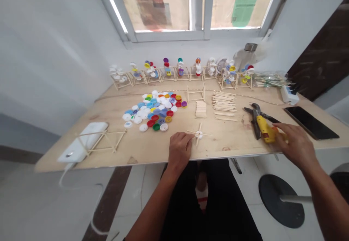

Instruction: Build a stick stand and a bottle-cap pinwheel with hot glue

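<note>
Near the table's front edge, my left hand (180, 149) is closed, its fingertips pinching one stick of a small cross of wooden sticks (199, 134) with a white cap at its middle. On the right, my right hand (296, 144) is wrapped round the handle of a yellow glue gun (265, 130). Black-handled pliers (255, 119) lie beside the gun. Behind the cross are a short stack of sticks (201, 110) and a larger stack of longer sticks (224, 104). A pile of coloured bottle caps (154, 111) spreads to the left.
Stick frames with cap wheels (167, 73) line the back. A bare stick frame (196, 94) stands before them. At left, another frame (105, 141) overlaps a white box (84, 142). A phone (311, 122), power strip (289, 95) and bottle (248, 57) are at right.
</note>
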The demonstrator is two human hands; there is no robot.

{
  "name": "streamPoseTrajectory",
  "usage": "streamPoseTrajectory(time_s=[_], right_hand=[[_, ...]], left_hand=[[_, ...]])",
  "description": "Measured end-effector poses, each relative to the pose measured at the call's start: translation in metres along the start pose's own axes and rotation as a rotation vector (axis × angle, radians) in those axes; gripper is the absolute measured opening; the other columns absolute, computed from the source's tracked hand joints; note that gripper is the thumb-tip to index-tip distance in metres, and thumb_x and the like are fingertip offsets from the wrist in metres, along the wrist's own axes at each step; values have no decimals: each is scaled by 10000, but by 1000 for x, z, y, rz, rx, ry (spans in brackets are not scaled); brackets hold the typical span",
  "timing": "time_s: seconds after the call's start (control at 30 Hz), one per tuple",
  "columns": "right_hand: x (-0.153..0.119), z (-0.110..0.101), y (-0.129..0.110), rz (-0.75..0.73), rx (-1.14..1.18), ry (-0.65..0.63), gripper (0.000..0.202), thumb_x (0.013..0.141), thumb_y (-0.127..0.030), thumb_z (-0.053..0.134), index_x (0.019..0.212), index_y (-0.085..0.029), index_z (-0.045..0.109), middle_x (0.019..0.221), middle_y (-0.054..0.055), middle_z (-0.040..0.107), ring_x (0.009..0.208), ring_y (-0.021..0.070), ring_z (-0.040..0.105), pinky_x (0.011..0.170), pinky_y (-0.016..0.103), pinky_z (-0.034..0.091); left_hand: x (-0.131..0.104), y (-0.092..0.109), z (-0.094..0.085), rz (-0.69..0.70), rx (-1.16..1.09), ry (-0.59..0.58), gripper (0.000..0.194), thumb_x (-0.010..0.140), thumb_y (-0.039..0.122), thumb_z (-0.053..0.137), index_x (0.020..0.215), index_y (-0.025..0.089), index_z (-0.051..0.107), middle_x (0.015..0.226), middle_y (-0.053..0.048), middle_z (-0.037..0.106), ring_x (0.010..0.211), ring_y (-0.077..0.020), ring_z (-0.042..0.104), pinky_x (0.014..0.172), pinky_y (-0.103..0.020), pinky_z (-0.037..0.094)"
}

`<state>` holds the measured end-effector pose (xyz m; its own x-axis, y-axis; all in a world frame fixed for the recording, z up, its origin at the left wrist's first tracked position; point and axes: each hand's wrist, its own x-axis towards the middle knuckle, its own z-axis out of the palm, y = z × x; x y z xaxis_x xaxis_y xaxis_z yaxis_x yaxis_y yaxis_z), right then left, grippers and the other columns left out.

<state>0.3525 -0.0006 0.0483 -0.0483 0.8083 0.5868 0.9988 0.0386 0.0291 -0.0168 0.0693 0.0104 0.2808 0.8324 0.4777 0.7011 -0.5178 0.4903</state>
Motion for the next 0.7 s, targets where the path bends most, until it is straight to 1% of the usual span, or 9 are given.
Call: streamPoseTrajectory(time_s=[0.07,0.13,0.2,0.27,0.37,0.47,0.53,0.63,0.7], right_hand=[[-7,3,17,-105,-61,-72,286,824,-202,445,1036,-128,623,1048,145,661,943,258,584,868,362,424],[-10,6,26,-141,-114,-116,316,826,-207,432,1076,-127,607,1101,144,642,963,265,574,859,368,424],[-10,7,29,-140,-165,-169,350,828,-232,435,1134,-147,581,1147,135,623,977,270,568,835,378,425],[-7,6,29,-135,-222,-247,386,834,-266,431,1191,-175,548,1191,128,601,988,279,564,794,392,423],[-1,4,30,-163,-286,-335,412,840,-303,413,1219,-180,517,1241,138,568,987,287,570,720,386,419],[5,3,30,-236,-260,-319,403,822,-313,416,1177,-147,513,1235,149,566,978,271,583,693,356,425],[7,2,28,-270,-245,-292,373,805,-301,415,1129,-142,511,1194,144,589,950,260,599,680,343,431],[8,2,24,-270,-278,-235,320,793,-271,393,1073,-164,506,1147,126,612,894,249,623,645,338,427],[7,3,22,-263,-273,-196,326,774,-272,387,1065,-175,498,1148,124,608,895,256,626,639,347,428]], left_hand=[[0,0,1,-6,-1,7,209,827,122,474,893,204,655,822,-38,651,835,-197,545,818,-349,387],[0,-1,2,-11,-3,14,204,831,128,478,893,202,657,821,-38,650,834,-193,543,821,-346,386],[0,-1,3,-12,-4,15,200,839,139,475,892,201,657,824,-38,648,831,-190,541,822,-344,386],[0,-2,4,-10,-3,12,198,846,149,471,890,204,656,823,-37,645,829,-186,539,818,-343,387],[0,-2,4,-8,3,5,193,847,153,474,894,211,652,830,-36,641,831,-183,539,811,-343,390],[0,-2,3,-14,5,0,197,841,142,477,905,212,649,843,-39,638,839,-183,539,807,-344,395],[0,-2,3,-16,8,-1,197,836,135,483,908,213,649,840,-40,636,841,-185,538,807,-346,396],[0,-1,3,-15,12,0,197,830,128,489,908,216,648,839,-39,634,842,-187,536,812,-349,396],[0,-1,3,-16,15,-1,200,830,124,486,907,216,645,844,-38,633,845,-185,536,814,-348,396]])
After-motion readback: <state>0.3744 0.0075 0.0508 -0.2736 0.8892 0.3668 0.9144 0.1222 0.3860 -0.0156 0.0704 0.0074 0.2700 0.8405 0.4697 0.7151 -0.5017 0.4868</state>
